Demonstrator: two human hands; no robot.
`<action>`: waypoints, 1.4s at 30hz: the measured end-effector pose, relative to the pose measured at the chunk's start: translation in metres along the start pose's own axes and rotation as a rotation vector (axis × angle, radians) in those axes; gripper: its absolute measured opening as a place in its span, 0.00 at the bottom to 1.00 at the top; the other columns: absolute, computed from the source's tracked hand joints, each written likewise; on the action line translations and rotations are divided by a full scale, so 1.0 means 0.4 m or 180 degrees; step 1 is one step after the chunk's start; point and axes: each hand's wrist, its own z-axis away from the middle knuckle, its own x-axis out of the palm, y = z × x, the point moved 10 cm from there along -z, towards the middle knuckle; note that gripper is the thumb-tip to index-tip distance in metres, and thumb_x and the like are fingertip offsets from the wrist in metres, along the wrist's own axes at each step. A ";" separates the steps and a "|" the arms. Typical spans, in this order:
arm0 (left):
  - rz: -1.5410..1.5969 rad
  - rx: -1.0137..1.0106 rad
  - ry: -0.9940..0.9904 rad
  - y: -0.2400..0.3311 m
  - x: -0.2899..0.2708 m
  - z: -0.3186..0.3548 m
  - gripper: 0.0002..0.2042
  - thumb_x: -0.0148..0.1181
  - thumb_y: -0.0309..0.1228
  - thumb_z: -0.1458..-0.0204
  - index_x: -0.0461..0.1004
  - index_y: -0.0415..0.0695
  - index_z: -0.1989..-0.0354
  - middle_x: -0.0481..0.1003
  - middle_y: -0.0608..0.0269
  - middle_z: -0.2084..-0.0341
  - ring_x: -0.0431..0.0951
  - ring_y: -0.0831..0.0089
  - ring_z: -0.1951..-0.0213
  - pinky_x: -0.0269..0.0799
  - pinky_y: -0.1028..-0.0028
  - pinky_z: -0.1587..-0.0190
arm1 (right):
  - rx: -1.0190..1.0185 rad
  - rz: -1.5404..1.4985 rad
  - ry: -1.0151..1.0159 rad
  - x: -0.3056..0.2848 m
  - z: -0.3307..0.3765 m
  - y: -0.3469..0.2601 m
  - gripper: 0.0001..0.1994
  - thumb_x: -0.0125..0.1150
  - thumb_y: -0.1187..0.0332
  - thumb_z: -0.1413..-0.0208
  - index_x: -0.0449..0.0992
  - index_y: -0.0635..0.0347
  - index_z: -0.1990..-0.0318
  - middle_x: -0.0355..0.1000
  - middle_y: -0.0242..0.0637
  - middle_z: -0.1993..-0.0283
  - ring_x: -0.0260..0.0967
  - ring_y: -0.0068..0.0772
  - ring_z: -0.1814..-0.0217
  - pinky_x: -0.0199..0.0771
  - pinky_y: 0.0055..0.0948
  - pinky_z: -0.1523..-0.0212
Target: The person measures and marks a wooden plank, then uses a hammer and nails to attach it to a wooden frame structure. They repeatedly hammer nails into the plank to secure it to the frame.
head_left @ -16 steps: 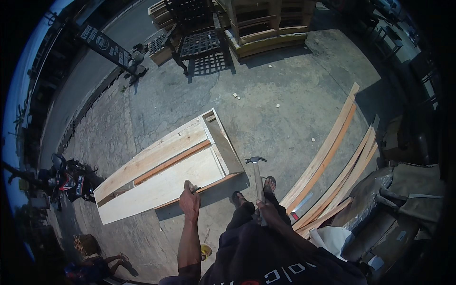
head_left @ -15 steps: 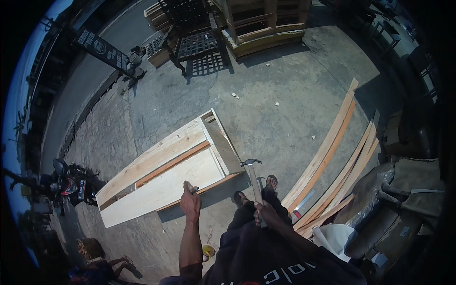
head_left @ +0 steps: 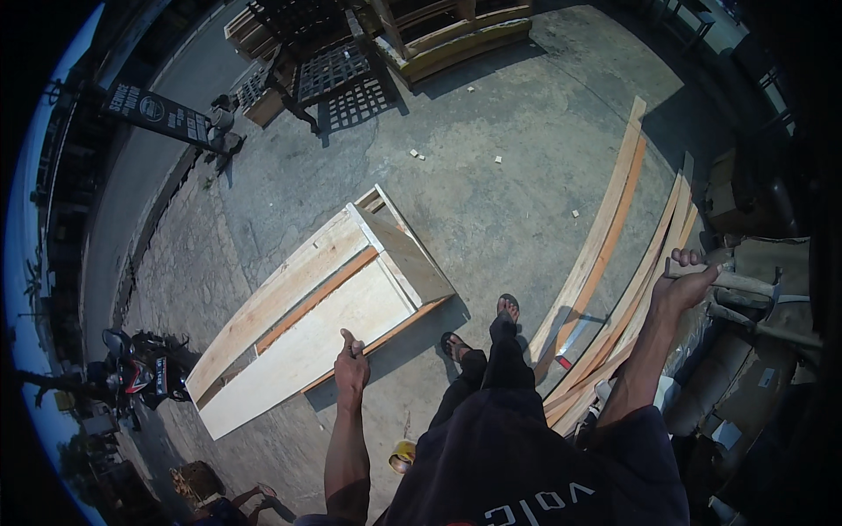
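Wooden-handled hammer (head_left: 738, 280) lies across the right grip (head_left: 687, 282), head (head_left: 775, 286) seemingly rightward.

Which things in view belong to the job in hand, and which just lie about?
Likely the job:
wooden-handled metal claw hammer, in the right hand
long pale wooden box, nearest the left hand
long pale wooden planks, possibly

Likely just lying about:
black lattice-seated chair
black-and-red motorbike
small pale wood blocks

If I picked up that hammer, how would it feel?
The hammer is probably stiff, given its straight, solid-looking handle. With its head at one end, it likely feels top-heavy and may tip that way.
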 end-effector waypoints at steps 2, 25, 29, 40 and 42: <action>0.0033 -0.0120 -0.0070 -0.015 0.009 0.007 0.26 0.38 0.44 0.26 0.58 0.51 0.23 0.81 0.35 0.57 0.82 0.40 0.53 0.75 0.55 0.51 | 0.1011 0.1075 -0.0094 -0.144 0.284 0.219 0.16 0.48 0.56 0.26 0.63 0.62 0.51 0.60 0.29 0.74 0.60 0.28 0.81 0.66 0.33 0.77; -0.0234 0.0088 0.0100 0.005 0.005 -0.007 0.28 0.45 0.38 0.29 0.52 0.52 0.21 0.81 0.35 0.54 0.82 0.41 0.51 0.75 0.52 0.49 | -0.1559 0.6700 -0.6723 -0.098 0.469 0.622 0.16 0.58 0.59 0.33 0.75 0.51 0.43 0.83 0.44 0.62 0.84 0.47 0.56 0.79 0.46 0.56; -0.0123 0.0086 0.0226 0.003 0.002 0.000 0.29 0.45 0.33 0.31 0.52 0.54 0.21 0.82 0.40 0.53 0.82 0.43 0.50 0.76 0.53 0.48 | -0.2220 0.6762 -0.7732 0.035 0.504 0.704 0.15 0.56 0.60 0.33 0.77 0.49 0.42 0.83 0.39 0.59 0.84 0.41 0.53 0.79 0.42 0.53; 0.0175 -0.0671 0.0269 0.017 0.029 0.016 0.33 0.46 0.28 0.34 0.49 0.56 0.20 0.82 0.43 0.50 0.82 0.47 0.48 0.75 0.57 0.46 | -0.2848 0.5518 -0.8879 0.288 0.632 0.654 0.10 0.60 0.69 0.39 0.85 0.55 0.55 0.84 0.41 0.57 0.83 0.43 0.52 0.81 0.41 0.52; 0.0282 -0.0759 0.0282 0.018 0.030 0.020 0.32 0.46 0.29 0.33 0.49 0.56 0.20 0.81 0.40 0.50 0.82 0.46 0.49 0.75 0.56 0.47 | -0.3218 0.5067 -0.9231 0.297 0.667 0.628 0.10 0.60 0.70 0.40 0.86 0.56 0.56 0.84 0.42 0.57 0.84 0.44 0.54 0.81 0.42 0.52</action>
